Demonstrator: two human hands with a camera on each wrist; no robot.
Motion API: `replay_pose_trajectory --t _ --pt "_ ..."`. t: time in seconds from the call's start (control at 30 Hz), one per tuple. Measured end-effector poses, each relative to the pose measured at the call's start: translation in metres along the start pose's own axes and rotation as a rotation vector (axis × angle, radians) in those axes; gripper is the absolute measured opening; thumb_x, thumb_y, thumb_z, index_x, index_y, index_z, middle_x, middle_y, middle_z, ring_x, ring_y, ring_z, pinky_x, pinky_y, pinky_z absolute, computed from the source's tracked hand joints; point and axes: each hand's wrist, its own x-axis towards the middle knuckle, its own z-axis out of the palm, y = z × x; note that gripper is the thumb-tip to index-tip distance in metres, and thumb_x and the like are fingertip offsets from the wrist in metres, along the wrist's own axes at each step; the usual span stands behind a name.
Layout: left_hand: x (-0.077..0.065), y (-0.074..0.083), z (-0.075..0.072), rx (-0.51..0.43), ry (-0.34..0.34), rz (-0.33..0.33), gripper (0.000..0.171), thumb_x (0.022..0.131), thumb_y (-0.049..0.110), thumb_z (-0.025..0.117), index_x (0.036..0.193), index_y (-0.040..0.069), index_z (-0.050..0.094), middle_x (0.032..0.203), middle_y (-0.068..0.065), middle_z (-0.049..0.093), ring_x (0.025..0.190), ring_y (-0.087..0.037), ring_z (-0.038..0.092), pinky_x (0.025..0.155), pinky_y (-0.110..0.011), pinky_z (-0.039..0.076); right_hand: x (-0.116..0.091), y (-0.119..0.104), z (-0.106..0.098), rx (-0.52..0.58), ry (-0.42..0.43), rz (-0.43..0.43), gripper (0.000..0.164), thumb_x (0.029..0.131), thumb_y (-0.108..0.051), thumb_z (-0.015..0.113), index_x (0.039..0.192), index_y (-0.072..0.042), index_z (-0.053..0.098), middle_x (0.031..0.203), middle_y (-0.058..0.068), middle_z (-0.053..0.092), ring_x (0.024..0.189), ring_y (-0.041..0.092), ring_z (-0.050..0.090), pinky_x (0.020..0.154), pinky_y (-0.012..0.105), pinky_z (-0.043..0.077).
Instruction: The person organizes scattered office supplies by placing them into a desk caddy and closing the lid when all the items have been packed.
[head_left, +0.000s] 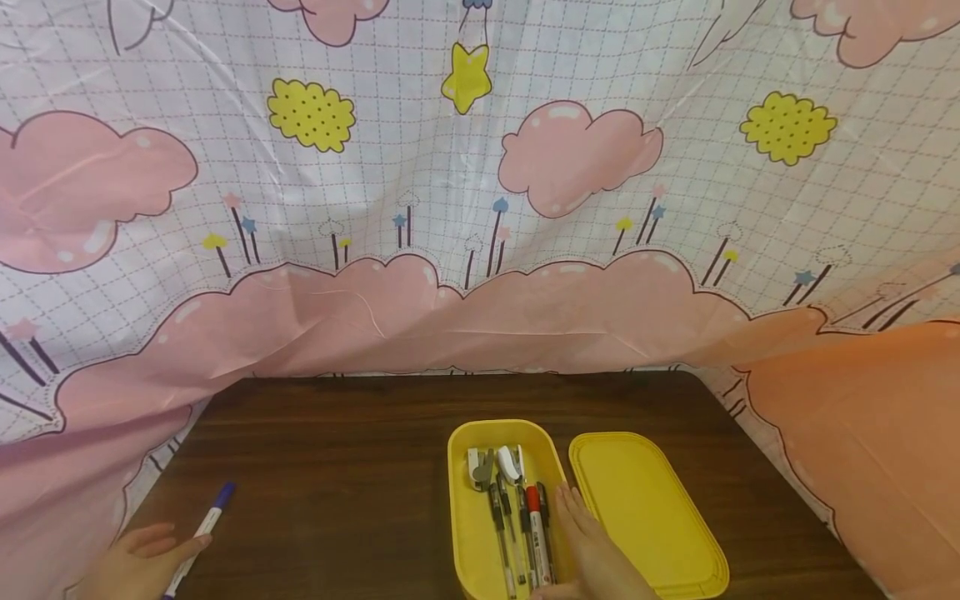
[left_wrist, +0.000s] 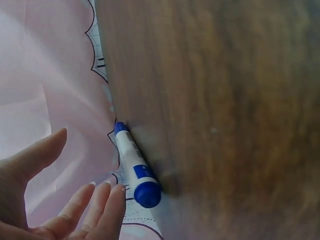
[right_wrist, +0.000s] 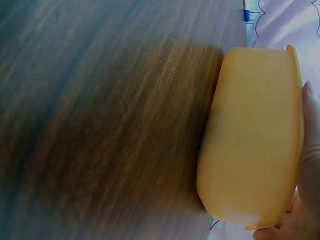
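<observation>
A white marker [head_left: 207, 523] with a blue cap lies at the left side of the dark table. Beside it is my left hand [head_left: 138, 560]; in the left wrist view its thumb is spread from the fingers, and the fingertips are close to the marker's blue end [left_wrist: 147, 194]. My right hand [head_left: 603, 554] rests along the right rim of a yellow box [head_left: 454, 521], fingers straight and thumb at the near end. Inside the box lie several black pens [head_left: 498, 527], a red-capped marker [head_left: 537, 533] and two small white and grey items [head_left: 480, 468]. The right wrist view shows the box's outer wall [right_wrist: 250, 135].
A yellow lid [head_left: 645, 500] lies flat to the right of the box. The brown wooden table [head_left: 337, 500] stretches between the blue-capped marker and the box. A patterned pink and white cloth [head_left: 465, 317] hangs behind the table and down its sides.
</observation>
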Motion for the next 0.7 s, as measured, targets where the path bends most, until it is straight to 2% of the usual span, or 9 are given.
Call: replay_pose_trajectory --t 0.13,0.33,0.43,0.57,0.7 --pt "0.001 -0.002 0.002 -0.006 -0.019 0.015 0.097 0.082 0.058 0.067 0.134 -0.016 0.033 0.13 -0.041 0.047 0.091 -0.041 0.066 0.063 -0.032 0.054 0.0 0.0 0.0 -0.019 0.002 0.0 0.121 0.063 -0.058 0.081 0.144 0.015 0.028 0.15 0.036 0.028 0.138 0.048 0.029 0.1 0.064 0.038" --pt "0.004 -0.005 0.003 0.039 -0.029 0.044 0.095 0.084 0.057 0.066 0.133 -0.017 0.034 0.129 -0.04 0.048 0.094 -0.044 0.064 0.063 -0.03 0.051 0.0 0.0 0.0 -0.034 0.01 0.0 0.122 0.063 -0.059 0.081 0.144 0.014 0.028 0.15 0.035 0.028 0.138 0.047 0.03 0.101 0.063 0.038" --pt "0.006 -0.005 0.004 0.03 -0.027 0.032 0.098 0.081 0.058 0.068 0.134 -0.017 0.033 0.129 -0.04 0.048 0.087 -0.036 0.066 0.062 -0.03 0.051 0.0 -0.001 -0.001 -0.039 0.009 0.002 0.122 0.062 -0.06 0.081 0.144 0.014 0.028 0.15 0.036 0.028 0.138 0.047 0.029 0.101 0.063 0.038" --pt "0.007 -0.007 0.008 -0.036 -0.022 0.005 0.102 0.077 0.055 0.073 0.135 -0.018 0.03 0.126 -0.041 0.049 0.076 -0.02 0.062 0.06 -0.031 0.052 0.001 -0.001 -0.001 -0.037 0.006 0.006 0.122 0.062 -0.059 0.081 0.144 0.015 0.028 0.15 0.036 0.028 0.138 0.047 0.029 0.1 0.063 0.039" --pt "0.012 -0.014 0.01 -0.089 -0.042 0.0 0.1 0.077 0.048 0.075 0.135 -0.019 0.027 0.115 -0.041 0.051 0.073 -0.018 0.058 0.059 -0.031 0.052 0.001 -0.001 -0.002 -0.038 0.008 0.005 0.122 0.062 -0.059 0.081 0.144 0.015 0.028 0.15 0.036 0.028 0.138 0.047 0.029 0.1 0.063 0.039"
